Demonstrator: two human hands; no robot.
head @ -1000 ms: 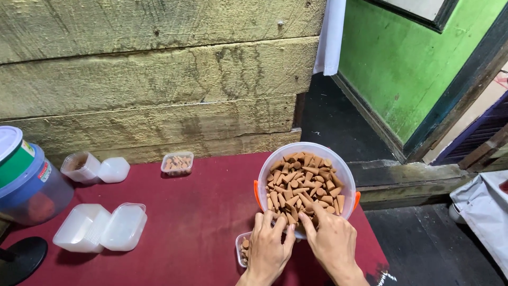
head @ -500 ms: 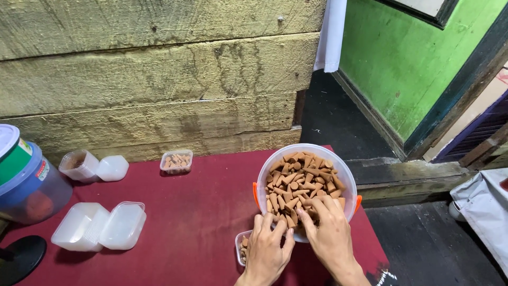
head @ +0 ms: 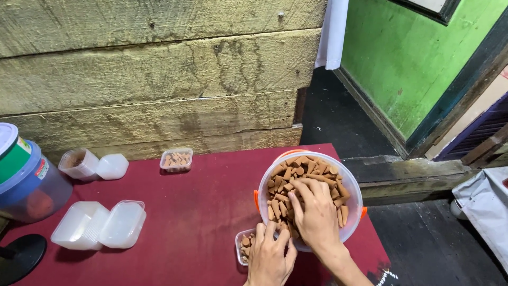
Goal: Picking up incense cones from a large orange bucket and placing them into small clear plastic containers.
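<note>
Right hand [head: 316, 214] is reaching into bucket [head: 346, 177], fingers spread over brown cones [head: 283, 182], grip released; left hand [head: 270, 257] is cupping small tub [head: 241, 249] just beside bucket, whether clenched I cannot tell.

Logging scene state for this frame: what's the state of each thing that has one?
bucket: upright, open, filled with brown cones
right hand: in the bucket, on the cones
left hand: over small tub
small tub: open, partly filled
far tub: filled, lid unclear
hinged containers: open, empty
blue jar: lidded
</note>
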